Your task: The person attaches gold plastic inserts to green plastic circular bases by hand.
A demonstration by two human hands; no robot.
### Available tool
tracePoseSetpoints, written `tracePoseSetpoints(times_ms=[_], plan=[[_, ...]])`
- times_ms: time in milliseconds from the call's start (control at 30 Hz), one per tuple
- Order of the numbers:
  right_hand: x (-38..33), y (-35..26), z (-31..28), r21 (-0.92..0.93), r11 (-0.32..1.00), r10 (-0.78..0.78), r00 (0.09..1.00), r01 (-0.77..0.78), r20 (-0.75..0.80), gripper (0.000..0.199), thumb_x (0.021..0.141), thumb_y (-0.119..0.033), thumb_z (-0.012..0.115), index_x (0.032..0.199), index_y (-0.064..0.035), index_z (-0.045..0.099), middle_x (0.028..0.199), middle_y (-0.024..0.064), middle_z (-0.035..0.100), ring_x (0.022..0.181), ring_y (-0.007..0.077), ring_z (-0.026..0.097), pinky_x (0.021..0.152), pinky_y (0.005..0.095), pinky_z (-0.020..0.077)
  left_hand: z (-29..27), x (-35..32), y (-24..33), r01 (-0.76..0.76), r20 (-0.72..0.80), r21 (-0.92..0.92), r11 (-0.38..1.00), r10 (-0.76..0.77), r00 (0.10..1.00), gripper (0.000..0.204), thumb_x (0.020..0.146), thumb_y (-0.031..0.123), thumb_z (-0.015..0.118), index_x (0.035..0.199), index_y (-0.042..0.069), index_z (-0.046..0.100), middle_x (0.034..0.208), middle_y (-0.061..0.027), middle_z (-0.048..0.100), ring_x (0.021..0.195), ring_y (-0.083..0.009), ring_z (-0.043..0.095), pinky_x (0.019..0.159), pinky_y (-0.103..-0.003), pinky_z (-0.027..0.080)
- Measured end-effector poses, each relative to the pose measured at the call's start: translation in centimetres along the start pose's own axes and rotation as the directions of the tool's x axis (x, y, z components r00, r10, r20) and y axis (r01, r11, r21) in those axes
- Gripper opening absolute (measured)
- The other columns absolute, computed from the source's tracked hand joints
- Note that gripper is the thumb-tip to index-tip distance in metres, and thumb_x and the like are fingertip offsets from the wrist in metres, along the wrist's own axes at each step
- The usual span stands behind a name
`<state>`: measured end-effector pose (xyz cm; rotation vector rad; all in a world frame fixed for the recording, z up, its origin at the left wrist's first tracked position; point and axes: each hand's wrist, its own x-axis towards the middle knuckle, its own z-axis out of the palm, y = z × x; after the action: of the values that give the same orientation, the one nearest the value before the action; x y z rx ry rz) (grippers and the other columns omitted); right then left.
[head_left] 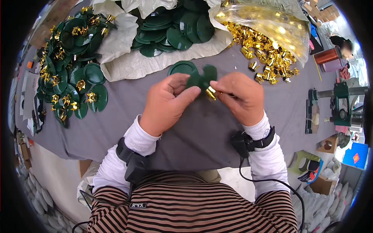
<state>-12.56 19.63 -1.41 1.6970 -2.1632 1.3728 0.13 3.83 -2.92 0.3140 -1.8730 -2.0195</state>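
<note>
Above the grey desk (116,128), my left hand (165,103) pinches a thin, light, probably bendy green plastic leaf (200,79) by its edge while my right hand (241,97) pinches a small, likely slippery gold clip (210,93) against it.

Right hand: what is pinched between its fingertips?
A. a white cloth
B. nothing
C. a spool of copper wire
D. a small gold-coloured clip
D: the right hand pinches a small gold clip against the green disc held by the left hand.
</note>
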Motion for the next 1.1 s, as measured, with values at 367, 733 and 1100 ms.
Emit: tracePoseSetpoints(times_ms=[367,733,1100], plan=[[-0.9,-1.0,1.1,0.330,0.878,0.385,0.921,-0.346,-0.059,0.019,0.076,0.000,0.070,0.094,-0.0010,0.071,0.080,0.0067,0.068,0.068,0.0127,0.061,0.060,0.0236,0.0467,-0.2,-0.6,1.1,-0.310,0.095,0.395,0.865,0.297,0.950,0.023,0.082,0.004,0.068,0.104,0.003,0.066,0.092,-0.0093,0.070,0.078,-0.0177,0.069,0.067,-0.025,0.052],[0.6,-0.6,1.7,0.867,-0.024,0.718,0.595,-0.498,0.361,0.030,0.087,-0.007,0.062,0.115,0.0012,0.057,0.090,0.0066,0.064,0.073,0.0120,0.062,0.050,0.0207,0.0448,-1.2,1.2,-0.6,-0.132,-0.233,-0.017,0.991,0.125,0.964,0.028,0.085,0.008,0.068,0.110,-0.003,0.060,0.098,-0.0047,0.066,0.086,-0.0096,0.061,0.077,-0.022,0.047],[-0.7,0.3,0.5,0.946,-0.007,0.672,0.699,-0.324,0.245,0.023,0.088,-0.001,0.061,0.109,0.0009,0.052,0.103,0.0125,0.061,0.086,0.0195,0.065,0.068,0.0228,0.0557,-22.2,7.1,15.8,-0.091,-0.551,0.695,0.713,0.611,0.569,0.047,0.082,0.017,0.069,0.118,-0.009,0.055,0.111,-0.0136,0.064,0.097,-0.0207,0.061,0.089,-0.033,0.047]])
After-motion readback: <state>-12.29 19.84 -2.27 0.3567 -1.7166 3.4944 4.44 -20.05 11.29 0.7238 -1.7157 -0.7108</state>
